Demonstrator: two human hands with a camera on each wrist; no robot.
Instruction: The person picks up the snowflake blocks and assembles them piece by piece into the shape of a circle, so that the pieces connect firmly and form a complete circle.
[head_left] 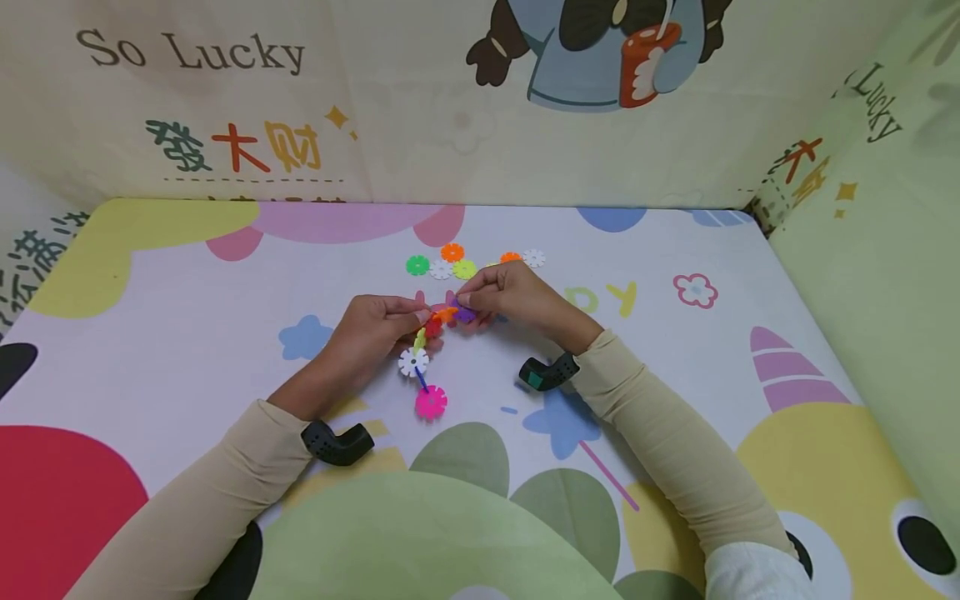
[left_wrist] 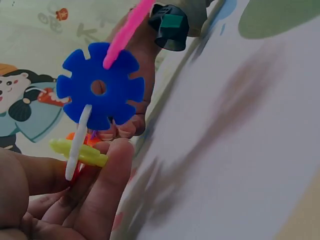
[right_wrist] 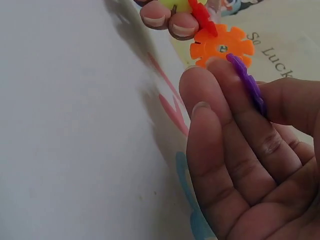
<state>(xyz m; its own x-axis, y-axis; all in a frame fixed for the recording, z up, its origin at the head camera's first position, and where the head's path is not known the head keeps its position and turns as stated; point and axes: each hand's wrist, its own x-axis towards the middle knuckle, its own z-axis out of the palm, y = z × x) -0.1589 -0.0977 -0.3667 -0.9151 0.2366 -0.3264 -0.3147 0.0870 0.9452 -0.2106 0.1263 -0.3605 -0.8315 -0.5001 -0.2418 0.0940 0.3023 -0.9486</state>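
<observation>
A chain of slotted plastic discs hangs between the two hands. My left hand (head_left: pixel 375 329) pinches it near the red disc (right_wrist: pixel 204 17) and the yellow disc (left_wrist: pixel 90 153). Below that hand hang a white disc (head_left: pixel 413 362), a blue disc (left_wrist: pixel 75 87) and a pink disc (head_left: pixel 431 402). At the upper end, an orange disc (right_wrist: pixel 210 47) joins the red one. Between thumb and fingers, my right hand (head_left: pixel 517 296) pinches a purple disc (right_wrist: pixel 248 87), its edge meeting the orange disc. Whether their slots fully interlock cannot be told.
Loose discs lie on the patterned table (head_left: pixel 480 517) beyond the hands: a green disc (head_left: pixel 417 265), an orange one (head_left: pixel 452 252), a yellow one (head_left: pixel 465 269) and several others. A printed cloth wall (head_left: pixel 405 100) rises behind the table, another at right.
</observation>
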